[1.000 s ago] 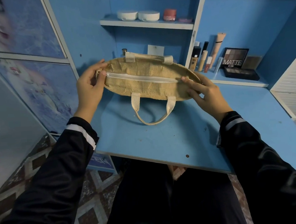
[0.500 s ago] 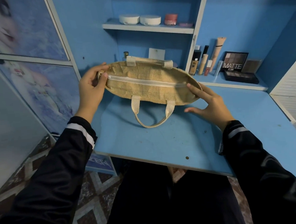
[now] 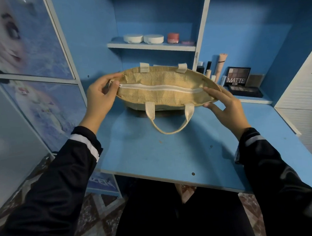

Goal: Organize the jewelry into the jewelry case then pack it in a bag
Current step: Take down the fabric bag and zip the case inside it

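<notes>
Since half a second ago the right hand [image 3: 224, 106] has returned to the bag [image 3: 161, 97], pinching its right end. The left hand [image 3: 100, 97] grips the left end. Bag: oval, coarse jute, white zipper [image 3: 158, 87] closed, webbing handles, at the rear of the scuffed blue counter [image 3: 163, 154], with blue shelving [image 3: 150, 46] behind.

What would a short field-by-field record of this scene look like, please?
bag: woven tan bag, top side facing the camera, over the desk
zipper: white zipper, looks closed along its visible length
left hand: left hand grips the bag's left end at the zipper pull
right hand: right hand holds the right end, fingers on top, thumb below
handle: near handle hangs down toward the person
jewelry case: not visible
background: makeup palette on the side ledge
</notes>
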A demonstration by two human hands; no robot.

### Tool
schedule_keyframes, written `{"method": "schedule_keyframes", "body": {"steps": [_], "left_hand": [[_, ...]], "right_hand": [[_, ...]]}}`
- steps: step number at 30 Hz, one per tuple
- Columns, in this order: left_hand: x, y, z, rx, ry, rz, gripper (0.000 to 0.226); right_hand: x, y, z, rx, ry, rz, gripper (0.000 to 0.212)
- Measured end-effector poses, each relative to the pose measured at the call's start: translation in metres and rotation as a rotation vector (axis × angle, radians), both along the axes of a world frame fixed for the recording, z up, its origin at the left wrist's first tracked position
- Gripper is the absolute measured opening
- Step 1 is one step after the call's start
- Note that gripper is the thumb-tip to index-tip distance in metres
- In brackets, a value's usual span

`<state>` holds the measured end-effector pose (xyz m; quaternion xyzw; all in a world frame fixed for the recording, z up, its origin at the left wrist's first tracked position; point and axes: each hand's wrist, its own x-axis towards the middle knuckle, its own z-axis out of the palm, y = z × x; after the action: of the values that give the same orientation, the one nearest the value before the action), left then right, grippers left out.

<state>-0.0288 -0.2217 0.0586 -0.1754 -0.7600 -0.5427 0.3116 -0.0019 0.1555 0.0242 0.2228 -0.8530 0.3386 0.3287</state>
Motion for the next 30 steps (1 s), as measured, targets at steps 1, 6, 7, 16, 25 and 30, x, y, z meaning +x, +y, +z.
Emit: {"method": "schedule_keyframes", "body": {"steps": [1,6,7,16,25,30], "left_hand": [[0.001,0.003,0.006,-0.002,0.005,-0.005,0.021],[-0.002,0.013,0.028,0.008,-0.011,-0.026,0.017],[-0.004,0.015,0.031,0.008,-0.018,-0.027,0.019],[-0.022,0.038,0.032,-0.013,-0.013,-0.101,0.025],[-0.053,0.047,0.018,-0.046,-0.06,-0.191,0.052],[-0.069,0.05,0.016,-0.029,-0.079,-0.16,0.056]], "right_hand": [[0.001,0.003,0.006,-0.012,0.011,-0.002,0.042],[0.007,0.017,0.027,-0.109,0.032,-0.017,0.035],[0.008,0.018,0.029,-0.135,0.038,-0.023,0.035],[-0.012,0.024,0.04,-0.349,-0.006,-0.068,0.043],[-0.04,0.016,0.046,-0.463,-0.073,-0.082,0.049],[-0.056,0.012,0.05,-0.454,-0.099,-0.082,0.049]]}}
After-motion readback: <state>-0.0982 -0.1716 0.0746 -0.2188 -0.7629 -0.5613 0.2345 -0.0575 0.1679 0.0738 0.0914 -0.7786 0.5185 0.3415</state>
